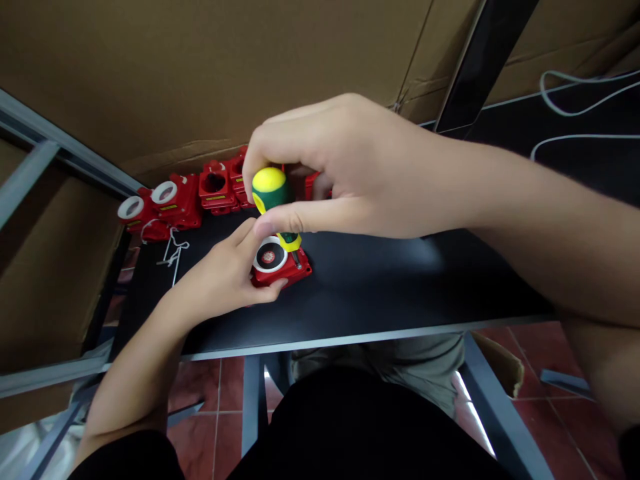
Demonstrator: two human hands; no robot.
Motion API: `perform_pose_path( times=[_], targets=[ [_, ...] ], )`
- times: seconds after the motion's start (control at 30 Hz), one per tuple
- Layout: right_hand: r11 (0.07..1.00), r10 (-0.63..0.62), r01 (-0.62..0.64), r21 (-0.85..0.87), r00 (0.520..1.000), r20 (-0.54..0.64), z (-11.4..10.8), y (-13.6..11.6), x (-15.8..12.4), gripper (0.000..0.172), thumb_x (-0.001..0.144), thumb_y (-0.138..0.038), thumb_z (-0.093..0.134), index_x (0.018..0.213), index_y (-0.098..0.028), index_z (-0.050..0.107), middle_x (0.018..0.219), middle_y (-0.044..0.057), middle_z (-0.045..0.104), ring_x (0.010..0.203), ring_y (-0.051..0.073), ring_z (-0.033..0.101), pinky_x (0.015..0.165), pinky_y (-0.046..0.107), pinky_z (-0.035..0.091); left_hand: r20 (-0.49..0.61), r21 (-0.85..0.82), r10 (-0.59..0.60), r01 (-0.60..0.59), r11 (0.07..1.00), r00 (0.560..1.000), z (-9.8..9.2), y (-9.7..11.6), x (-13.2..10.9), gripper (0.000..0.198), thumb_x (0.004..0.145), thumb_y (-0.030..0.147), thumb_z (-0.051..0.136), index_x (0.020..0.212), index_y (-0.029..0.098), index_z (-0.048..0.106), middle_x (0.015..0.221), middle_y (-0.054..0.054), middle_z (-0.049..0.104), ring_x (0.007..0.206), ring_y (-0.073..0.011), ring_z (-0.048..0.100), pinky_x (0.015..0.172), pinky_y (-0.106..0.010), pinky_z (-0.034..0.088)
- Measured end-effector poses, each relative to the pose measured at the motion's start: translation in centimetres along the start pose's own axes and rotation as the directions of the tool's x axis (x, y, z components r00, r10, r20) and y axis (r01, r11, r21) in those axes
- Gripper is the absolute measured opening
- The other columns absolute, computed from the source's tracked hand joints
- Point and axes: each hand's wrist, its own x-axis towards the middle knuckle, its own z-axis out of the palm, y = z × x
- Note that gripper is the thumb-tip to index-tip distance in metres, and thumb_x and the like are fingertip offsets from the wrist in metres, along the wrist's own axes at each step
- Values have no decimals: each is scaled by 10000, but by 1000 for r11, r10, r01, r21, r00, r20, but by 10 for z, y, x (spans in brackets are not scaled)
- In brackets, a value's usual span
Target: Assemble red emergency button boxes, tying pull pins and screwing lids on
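Note:
My right hand [320, 170] is closed round the handle of a green and yellow screwdriver [270, 187]. The tool points down, its metal tip at a screw in the corner of a red housing [297, 265]. This housing lies on the black table and carries a white ring with a dark round centre. With thumb and fingers, my left hand [230, 270] grips the housing's left side. Part of the housing is hidden under both hands.
Several more red housings [183, 200] stand in a row at the back left, some with white rings. White string [175, 250] lies near them. Cardboard [225, 73] rises behind the black table [370, 287]. White cables [575, 100] lie at the far right.

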Motion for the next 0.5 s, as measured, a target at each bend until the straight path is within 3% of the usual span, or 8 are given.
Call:
perform_pose_path(
  times=[0.17, 0.37, 0.5],
  targets=[
    [1000, -18, 18, -11, 1000, -2, -1, -1, -2, 221, 1126, -457, 748, 1087, -252, 675, 1098, 12, 748, 961, 184, 647, 832, 324, 529, 12, -5, -19, 19, 1000, 1000, 0, -1, 0, 688, 989, 510, 747, 1576, 209, 553, 1417, -143, 704, 1189, -340, 768, 1024, -456, 675],
    [1000, 6, -7, 24, 999, 37, -1, -3, -2, 236, 1121, -465, 755, 1107, -239, 690, 1165, 44, 780, 976, 193, 670, 757, 309, 506, 1, -11, -33, 33, 999, 999, 0, 0, 1, 572, 959, 510, 759, 1414, 192, 620, 1213, -98, 674, 1001, -294, 735, 931, -453, 683],
    [998, -57, 57, -2, 998, 42, -4, -1, -3, 281, 1143, -523, 694, 1125, -242, 708, 1149, 20, 761, 993, 176, 659, 807, 308, 540, -2, -15, -16, 16, 1000, 1000, 1, 1, 1, 527, 975, 497, 752, 1386, 186, 641, 1245, -117, 684, 1073, -317, 749, 983, -484, 691]
  ],
)
